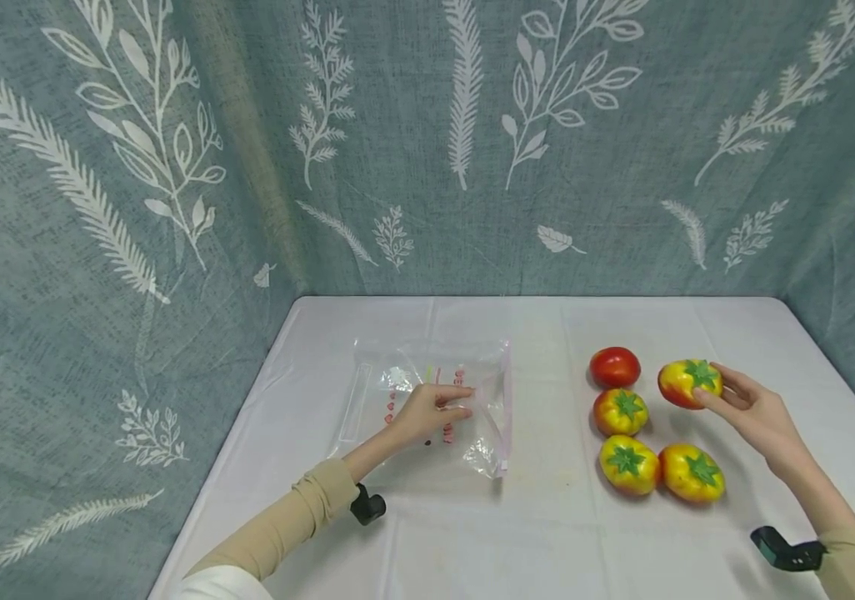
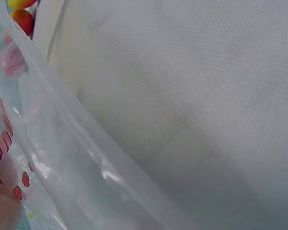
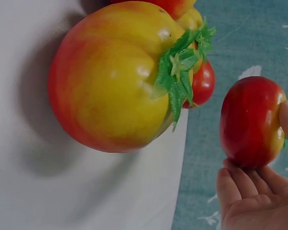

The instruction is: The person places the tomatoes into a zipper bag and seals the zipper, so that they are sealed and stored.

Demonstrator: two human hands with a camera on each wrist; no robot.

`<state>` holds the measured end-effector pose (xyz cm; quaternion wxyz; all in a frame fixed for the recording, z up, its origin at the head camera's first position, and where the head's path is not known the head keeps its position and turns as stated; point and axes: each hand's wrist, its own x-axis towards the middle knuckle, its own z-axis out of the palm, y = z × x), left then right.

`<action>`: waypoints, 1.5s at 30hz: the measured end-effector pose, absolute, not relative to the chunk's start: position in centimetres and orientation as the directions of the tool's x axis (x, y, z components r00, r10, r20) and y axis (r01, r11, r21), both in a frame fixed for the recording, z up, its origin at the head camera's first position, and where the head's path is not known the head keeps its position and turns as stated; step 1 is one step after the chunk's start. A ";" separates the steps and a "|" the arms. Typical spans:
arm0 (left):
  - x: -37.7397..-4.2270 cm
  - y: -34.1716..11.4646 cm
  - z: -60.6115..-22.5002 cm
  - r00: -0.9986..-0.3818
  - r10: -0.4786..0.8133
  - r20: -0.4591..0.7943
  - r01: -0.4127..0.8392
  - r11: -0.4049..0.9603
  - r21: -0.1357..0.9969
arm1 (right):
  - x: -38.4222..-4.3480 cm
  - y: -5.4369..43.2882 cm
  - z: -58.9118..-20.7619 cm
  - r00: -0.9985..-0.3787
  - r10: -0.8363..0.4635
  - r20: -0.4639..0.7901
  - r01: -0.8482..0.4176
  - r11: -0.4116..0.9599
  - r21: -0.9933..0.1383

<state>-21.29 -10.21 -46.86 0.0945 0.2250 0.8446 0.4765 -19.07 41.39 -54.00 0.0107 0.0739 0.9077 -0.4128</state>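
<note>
On the left of the table lies a clear zip bag (image 1: 371, 404) with red print and small strawberry pictures. My left hand (image 1: 426, 414) pinches its upper layer near the open right edge, and the film stands raised there; in the left wrist view the bag's lifted edge (image 2: 93, 139) slants across, with only part of the hand at the left border. With fingers and thumb, my right hand (image 1: 761, 417) grips a red-and-yellow tomato (image 3: 249, 124) with a green leafy top, held above the table to the right of the other tomatoes.
Several more tomatoes rest on the white-covered table (image 1: 465, 542): a red one (image 1: 614, 367) at the back, a yellow-red one (image 1: 620, 412) before it, and two side by side in front, the left one (image 1: 628, 465) and the right one (image 1: 692, 473). A patterned curtain (image 1: 412, 167) hangs behind.
</note>
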 end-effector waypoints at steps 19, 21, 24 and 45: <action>-21.1 -10.4 -46.7 -0.883 0.465 0.071 0.298 0.437 0.849 | -19.7 39.3 -53.5 -0.984 0.166 -0.068 0.156 0.602 -0.783; -21.0 -10.4 -46.7 -0.881 0.467 0.071 0.299 0.434 0.850 | -19.9 39.2 -53.7 -0.985 0.162 -0.063 0.149 0.597 -0.788; -21.0 -10.4 -46.6 -0.881 0.468 0.073 0.302 0.437 0.847 | -19.9 38.7 -53.3 -0.983 0.169 -0.067 0.156 0.598 -0.786; -21.1 -10.4 -46.7 -0.878 0.472 0.082 0.314 0.437 0.843 | -20.0 36.0 -51.6 -0.988 0.145 -0.054 0.130 0.589 -0.798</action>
